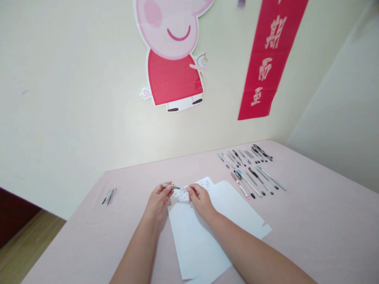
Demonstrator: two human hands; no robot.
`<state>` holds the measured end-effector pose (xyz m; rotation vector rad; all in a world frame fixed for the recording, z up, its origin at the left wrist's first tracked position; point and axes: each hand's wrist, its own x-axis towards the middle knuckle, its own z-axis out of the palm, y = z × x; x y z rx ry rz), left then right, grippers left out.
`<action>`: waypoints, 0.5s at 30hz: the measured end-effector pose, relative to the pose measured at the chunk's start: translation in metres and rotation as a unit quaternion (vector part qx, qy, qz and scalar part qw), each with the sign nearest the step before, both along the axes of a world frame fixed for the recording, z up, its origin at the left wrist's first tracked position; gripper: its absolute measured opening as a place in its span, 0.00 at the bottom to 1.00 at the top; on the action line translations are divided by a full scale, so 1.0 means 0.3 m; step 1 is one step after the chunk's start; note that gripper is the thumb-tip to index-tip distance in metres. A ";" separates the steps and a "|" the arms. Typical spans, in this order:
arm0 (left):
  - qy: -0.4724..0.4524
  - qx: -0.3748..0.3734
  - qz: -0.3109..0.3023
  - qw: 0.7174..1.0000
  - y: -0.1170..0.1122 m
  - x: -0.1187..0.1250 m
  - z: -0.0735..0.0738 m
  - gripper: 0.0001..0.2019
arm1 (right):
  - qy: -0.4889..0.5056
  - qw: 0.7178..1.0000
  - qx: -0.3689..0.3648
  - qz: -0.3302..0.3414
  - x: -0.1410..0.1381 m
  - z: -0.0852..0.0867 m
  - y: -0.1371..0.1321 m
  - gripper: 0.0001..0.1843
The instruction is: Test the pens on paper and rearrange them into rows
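A slim pen (pixel 178 187) with a dark middle part spans the gap between my two hands, lying nearly level. Its left end is pinched in the fingers of my left hand (pixel 158 202). The fingers of my right hand (pixel 202 199) close on its other end; whether a cap sits there I cannot make out. Both hands are above a small sheet with handwritten marks (pixel 206 182), partly hidden behind them. Larger white paper sheets (pixel 201 240) lie beneath my right hand and forearm.
Two rows of pens (pixel 251 182) lie on the pink-covered table (pixel 319 221) at the right. A small group of pens (pixel 109 196) rests near the left edge. Behind the table, the wall carries a cartoon pig cutout (pixel 176 79) and a red banner (pixel 269 67).
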<state>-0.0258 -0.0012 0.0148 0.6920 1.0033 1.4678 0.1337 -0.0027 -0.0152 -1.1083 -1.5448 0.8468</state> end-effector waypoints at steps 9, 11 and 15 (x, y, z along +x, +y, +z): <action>0.001 -0.012 0.007 1.000 0.005 -0.011 -0.013 0.13 | -0.032 0.999 0.041 0.006 -0.003 0.010 -0.007 0.08; 0.005 -0.010 0.000 1.000 0.006 -0.011 -0.015 0.14 | -0.041 0.999 0.028 0.010 0.000 0.005 -0.004 0.11; 0.002 -0.007 -0.004 1.000 0.005 -0.005 -0.012 0.15 | -0.025 1.000 0.003 0.010 -0.003 -0.009 0.004 0.12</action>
